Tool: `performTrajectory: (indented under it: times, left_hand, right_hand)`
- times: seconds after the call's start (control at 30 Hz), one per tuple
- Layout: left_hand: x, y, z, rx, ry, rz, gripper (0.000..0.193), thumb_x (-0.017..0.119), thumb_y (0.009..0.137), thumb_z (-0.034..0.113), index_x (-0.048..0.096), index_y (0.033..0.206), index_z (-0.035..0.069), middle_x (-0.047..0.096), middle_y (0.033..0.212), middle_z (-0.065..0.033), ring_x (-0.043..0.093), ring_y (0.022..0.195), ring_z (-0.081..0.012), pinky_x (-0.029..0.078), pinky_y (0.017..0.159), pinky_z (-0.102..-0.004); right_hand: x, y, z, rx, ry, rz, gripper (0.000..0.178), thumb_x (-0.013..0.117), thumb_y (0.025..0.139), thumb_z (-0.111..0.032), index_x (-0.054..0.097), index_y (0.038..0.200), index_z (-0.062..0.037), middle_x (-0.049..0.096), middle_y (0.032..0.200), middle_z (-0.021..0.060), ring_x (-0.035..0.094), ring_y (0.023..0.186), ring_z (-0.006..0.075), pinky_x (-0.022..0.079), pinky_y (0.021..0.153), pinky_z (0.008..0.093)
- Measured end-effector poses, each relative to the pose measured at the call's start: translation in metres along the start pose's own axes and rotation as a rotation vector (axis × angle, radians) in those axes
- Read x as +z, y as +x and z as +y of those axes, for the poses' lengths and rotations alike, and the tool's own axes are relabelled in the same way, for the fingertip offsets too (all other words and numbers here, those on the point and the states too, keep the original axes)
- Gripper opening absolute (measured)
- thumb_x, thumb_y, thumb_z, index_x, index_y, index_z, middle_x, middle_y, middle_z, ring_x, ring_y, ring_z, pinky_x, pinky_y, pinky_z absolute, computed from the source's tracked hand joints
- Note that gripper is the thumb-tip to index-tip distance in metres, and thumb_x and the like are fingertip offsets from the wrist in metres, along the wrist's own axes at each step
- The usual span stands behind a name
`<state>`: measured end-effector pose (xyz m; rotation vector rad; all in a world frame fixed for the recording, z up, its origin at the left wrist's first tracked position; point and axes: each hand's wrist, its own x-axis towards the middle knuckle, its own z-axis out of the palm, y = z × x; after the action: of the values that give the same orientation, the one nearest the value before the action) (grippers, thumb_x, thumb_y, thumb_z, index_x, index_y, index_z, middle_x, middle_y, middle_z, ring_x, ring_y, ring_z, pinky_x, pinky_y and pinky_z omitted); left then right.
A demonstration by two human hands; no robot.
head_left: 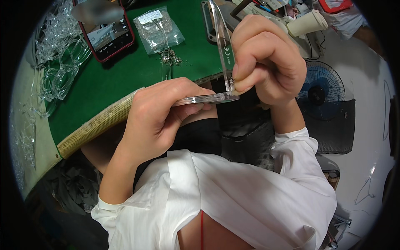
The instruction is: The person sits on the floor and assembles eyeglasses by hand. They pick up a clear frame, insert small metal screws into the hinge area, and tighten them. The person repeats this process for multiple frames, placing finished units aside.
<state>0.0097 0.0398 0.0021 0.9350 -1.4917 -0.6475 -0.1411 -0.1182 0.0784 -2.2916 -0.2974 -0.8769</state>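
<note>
My left hand (150, 112) is closed around the front of a clear plastic eyeglass frame (206, 99), held edge-on over my lap near the table edge. One clear temple arm (221, 46) stands up from its right end, with printing along its inner side. At the hinge corner, the thumb and forefinger of my right hand (271, 62) are pinched together beside a tiny metal part. Whatever lies between those fingertips is too small to make out. On the green table, a pile of tiny metal pieces (171, 57) lies beside a clear plastic bag (156, 31) of similar pieces.
A phone with a red case (106, 35) lies at the back left. Clear eyeglass frames (62, 62) are heaped along the left side. A gold textured strip (100, 118) borders the green table top (79, 108). A blue fan (320, 89) and a white cup (307, 23) are at right.
</note>
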Motion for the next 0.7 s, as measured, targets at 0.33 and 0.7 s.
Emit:
performTrajectory:
  times: [0.33,0.7]
  left_hand:
    - [0.001,0.003,0.0,0.061,-0.029,0.018,0.016,0.06,0.086,-0.007,0.059,0.101,-0.004,0.067,0.087,-0.0167,0.067,0.078,-0.0252,0.053,0.065,-0.0311]
    - [-0.001,0.003,0.002,-0.011,-0.047,0.049,0.011,0.058,0.087,-0.008,0.059,0.098,-0.006,0.067,0.087,-0.0158,0.065,0.077,-0.0232,0.053,0.068,-0.03]
  right_hand:
    - [0.003,-0.002,0.0,0.04,0.081,0.037,0.019,0.077,0.074,-0.008,0.064,0.083,0.0021,0.059,0.082,0.0085,0.056,0.068,0.0127,0.044,0.058,0.022]
    - [-0.004,0.004,-0.009,0.066,-0.079,-0.034,0.024,0.079,0.069,-0.012,0.062,0.081,0.0002,0.055,0.081,0.0085,0.048,0.07,0.0143,0.036,0.06,0.0247]
